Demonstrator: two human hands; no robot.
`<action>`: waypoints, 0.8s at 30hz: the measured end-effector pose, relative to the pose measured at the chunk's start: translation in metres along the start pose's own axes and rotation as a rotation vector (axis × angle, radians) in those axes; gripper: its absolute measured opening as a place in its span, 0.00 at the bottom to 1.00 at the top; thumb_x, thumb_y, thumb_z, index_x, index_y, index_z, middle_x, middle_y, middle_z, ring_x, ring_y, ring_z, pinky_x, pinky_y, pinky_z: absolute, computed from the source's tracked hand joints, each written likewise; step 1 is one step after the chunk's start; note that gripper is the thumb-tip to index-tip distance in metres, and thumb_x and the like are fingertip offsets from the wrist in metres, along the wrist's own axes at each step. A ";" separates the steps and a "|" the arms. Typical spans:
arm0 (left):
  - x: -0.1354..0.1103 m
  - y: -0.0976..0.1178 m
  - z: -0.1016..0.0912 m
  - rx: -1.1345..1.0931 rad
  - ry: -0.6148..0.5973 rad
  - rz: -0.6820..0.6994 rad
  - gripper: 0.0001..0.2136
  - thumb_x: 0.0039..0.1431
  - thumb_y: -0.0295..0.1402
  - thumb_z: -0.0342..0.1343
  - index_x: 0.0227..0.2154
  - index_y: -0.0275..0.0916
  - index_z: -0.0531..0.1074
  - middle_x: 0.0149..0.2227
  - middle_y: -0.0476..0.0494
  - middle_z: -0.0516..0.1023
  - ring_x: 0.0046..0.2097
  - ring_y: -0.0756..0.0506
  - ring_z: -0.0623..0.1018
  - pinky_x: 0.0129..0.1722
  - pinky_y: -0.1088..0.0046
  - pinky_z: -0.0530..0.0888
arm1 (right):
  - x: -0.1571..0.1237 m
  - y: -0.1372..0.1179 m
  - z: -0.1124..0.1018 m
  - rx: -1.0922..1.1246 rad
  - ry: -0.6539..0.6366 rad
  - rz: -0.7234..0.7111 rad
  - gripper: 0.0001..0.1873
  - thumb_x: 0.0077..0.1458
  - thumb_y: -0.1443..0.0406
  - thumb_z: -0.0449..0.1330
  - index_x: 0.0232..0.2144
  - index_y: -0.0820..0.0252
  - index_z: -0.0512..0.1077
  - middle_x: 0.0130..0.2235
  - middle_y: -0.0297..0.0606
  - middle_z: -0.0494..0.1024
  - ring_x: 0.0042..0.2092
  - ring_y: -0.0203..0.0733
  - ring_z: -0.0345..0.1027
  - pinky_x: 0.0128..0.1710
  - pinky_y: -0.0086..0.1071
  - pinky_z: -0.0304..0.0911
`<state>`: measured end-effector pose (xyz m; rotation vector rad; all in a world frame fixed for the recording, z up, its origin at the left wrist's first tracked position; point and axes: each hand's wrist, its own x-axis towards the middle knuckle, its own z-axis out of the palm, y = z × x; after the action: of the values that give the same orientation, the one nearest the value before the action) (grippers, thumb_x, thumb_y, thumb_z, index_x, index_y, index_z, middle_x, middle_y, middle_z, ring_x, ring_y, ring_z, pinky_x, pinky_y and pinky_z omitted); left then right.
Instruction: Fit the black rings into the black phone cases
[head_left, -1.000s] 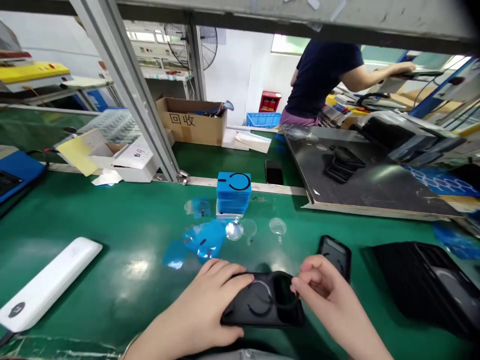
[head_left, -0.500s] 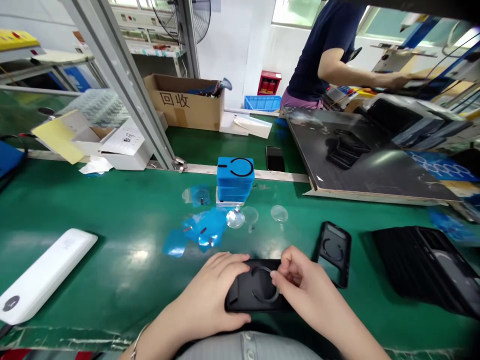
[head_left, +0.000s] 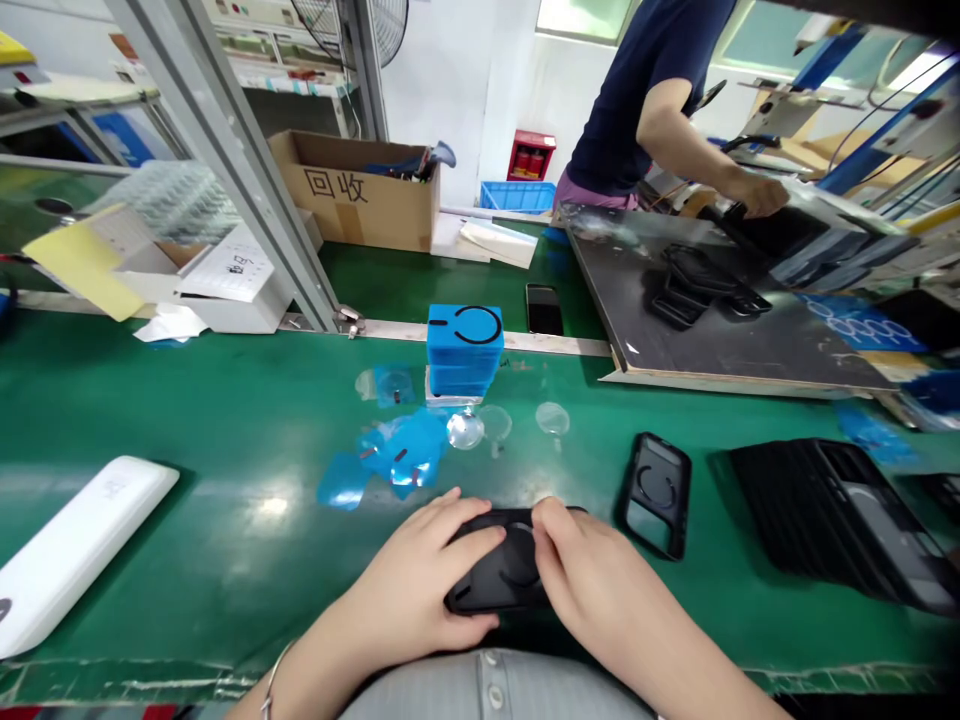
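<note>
My left hand [head_left: 401,570] grips the left end of a black phone case [head_left: 487,590] lying on the green bench. My right hand [head_left: 589,570] presses on the case's right half, covering part of a circular ring on its back. Beyond my right hand lies a second black phone case [head_left: 655,495] with a ring-shaped recess, face up. Farther right is a black stack of cases [head_left: 817,515]. Above my hands are blue film pieces [head_left: 397,455], clear round discs [head_left: 465,430] and a blue block stack [head_left: 465,350].
A long white bar [head_left: 75,550] lies at the bench's left. Behind a metal rail stand a cardboard box [head_left: 352,195], a phone [head_left: 544,310] and a black board [head_left: 712,310] holding cases. A co-worker [head_left: 645,110] works at the far right.
My right hand has moved from pinching the ring's edge to pressing flat over the ring. The view has tilted down, and the co-worker's arm has moved lower.
</note>
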<state>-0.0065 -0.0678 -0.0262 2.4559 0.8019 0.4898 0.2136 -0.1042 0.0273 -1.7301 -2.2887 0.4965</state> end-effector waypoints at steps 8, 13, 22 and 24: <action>0.002 0.001 -0.002 0.061 0.026 0.060 0.30 0.47 0.38 0.68 0.55 0.39 0.71 0.57 0.30 0.70 0.59 0.28 0.71 0.58 0.40 0.69 | 0.004 0.008 -0.001 -0.179 -0.032 -0.114 0.13 0.61 0.74 0.47 0.35 0.62 0.71 0.30 0.42 0.74 0.33 0.48 0.66 0.35 0.40 0.62; 0.002 0.002 -0.002 0.059 0.041 0.047 0.30 0.46 0.39 0.68 0.54 0.41 0.71 0.57 0.32 0.70 0.59 0.28 0.72 0.57 0.43 0.70 | -0.015 0.033 -0.006 -0.125 0.134 -0.200 0.12 0.65 0.65 0.54 0.45 0.57 0.77 0.46 0.47 0.77 0.49 0.54 0.67 0.48 0.50 0.64; -0.001 0.003 0.001 0.082 0.063 0.039 0.29 0.45 0.39 0.69 0.53 0.40 0.73 0.57 0.31 0.70 0.59 0.28 0.72 0.56 0.43 0.72 | -0.032 0.052 0.000 -0.046 0.003 -0.302 0.17 0.64 0.63 0.56 0.53 0.46 0.75 0.62 0.43 0.68 0.64 0.58 0.57 0.56 0.59 0.64; -0.001 0.003 0.001 0.082 0.057 0.031 0.29 0.45 0.39 0.69 0.52 0.41 0.73 0.58 0.31 0.70 0.59 0.29 0.72 0.57 0.44 0.71 | -0.032 0.049 -0.002 -0.037 -0.046 -0.379 0.19 0.63 0.62 0.58 0.55 0.41 0.73 0.64 0.38 0.67 0.67 0.61 0.53 0.58 0.64 0.59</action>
<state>-0.0056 -0.0709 -0.0252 2.5431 0.8230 0.5512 0.2669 -0.1225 0.0101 -1.2607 -2.5877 0.4212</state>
